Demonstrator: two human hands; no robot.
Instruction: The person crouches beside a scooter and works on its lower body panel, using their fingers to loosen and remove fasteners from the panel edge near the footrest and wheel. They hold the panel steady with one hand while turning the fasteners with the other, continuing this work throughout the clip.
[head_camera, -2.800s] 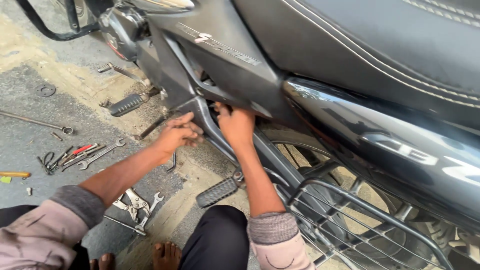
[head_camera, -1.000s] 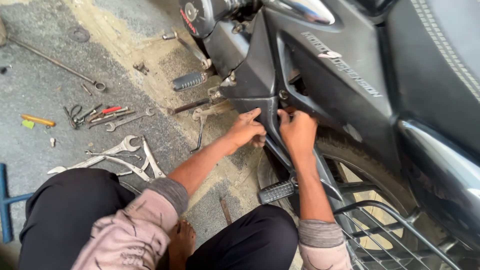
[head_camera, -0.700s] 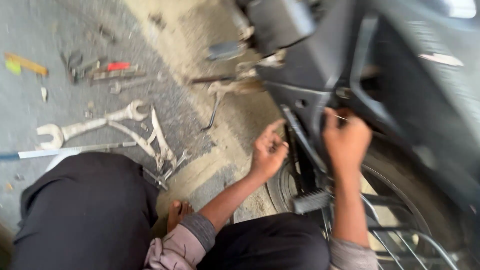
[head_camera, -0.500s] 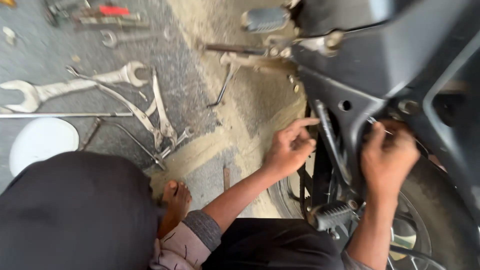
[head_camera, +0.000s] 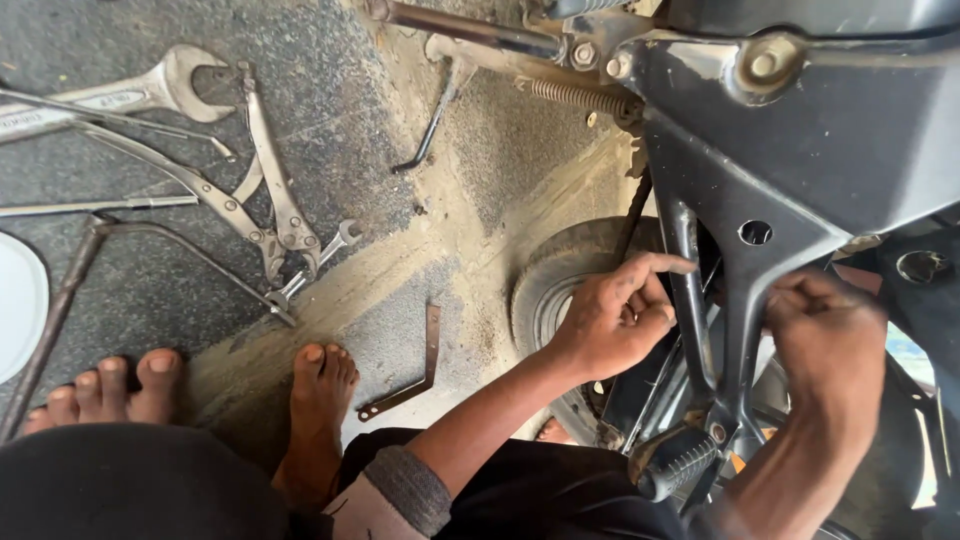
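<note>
The motorcycle frame (head_camera: 760, 190), black and dusty, fills the picture from twelve o'clock round to four o'clock, and both hands are at its lower tubes. The left hand (head_camera: 615, 315) sits near the centre, slightly toward four o'clock; its fingers (head_camera: 655, 265) curl loosely, with the index fingertip touching the slim upright black tube (head_camera: 690, 300) and the thumb tucked toward the palm. Whether it pinches anything small cannot be told. The right hand (head_camera: 825, 335), at about four o'clock, is bunched with fingertips drawn together against the inner side of the frame bracket; what they close on is hidden.

Just below the hands, toward five o'clock, a ribbed rubber footpeg (head_camera: 680, 462) juts out from the frame. Behind the left hand lies the rear tyre (head_camera: 560, 270), its tread caked in dust. At twelve o'clock a coiled spring (head_camera: 575, 95) stretches along the frame beside a metal rod (head_camera: 470, 30).

Further out, at six to seven o'clock, a bent flat metal strip (head_camera: 415, 370) lies on the sandy ground just beside a bare foot (head_camera: 320, 400); the other bare foot (head_camera: 110, 390) rests at eight o'clock. At ten o'clock, on the grey pavement, are locking pliers (head_camera: 275, 190), a large open-ended spanner (head_camera: 130, 95) and a small spanner (head_camera: 320, 255), lying close together. A white round lid (head_camera: 18, 305) shows at nine o'clock, cut by the edge.
</note>
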